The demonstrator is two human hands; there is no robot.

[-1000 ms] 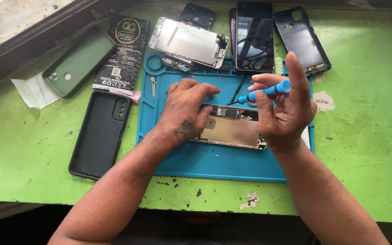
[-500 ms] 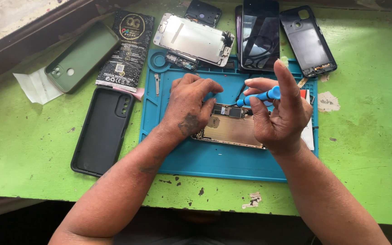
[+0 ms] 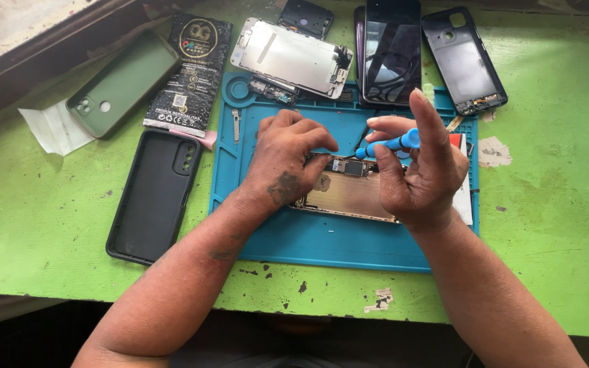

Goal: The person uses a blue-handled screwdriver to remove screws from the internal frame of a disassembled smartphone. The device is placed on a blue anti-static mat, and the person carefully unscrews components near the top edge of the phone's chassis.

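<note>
Opened phone [image 3: 349, 194] mid blue mat [image 3: 322, 238], seemingly light, stiff, fragile; left hand [image 3: 284, 167] pressing its edge, right hand [image 3: 420, 174] pinching blue screwdriver [image 3: 390, 144].

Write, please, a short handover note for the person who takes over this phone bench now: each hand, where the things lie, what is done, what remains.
Left hand: fingers pressed down on the opened phone body, which lies on the blue work mat.
Right hand: holds a blue screwdriver, tip angled down at the phone's top end.
Around: detached screen panel at the mat's upper edge; black case and green case to the left; dark phone and a black rear frame above.
Done: the phone is open, its screen off.
Left: work at the top end is in progress; whether any screws are out cannot be seen.
</note>
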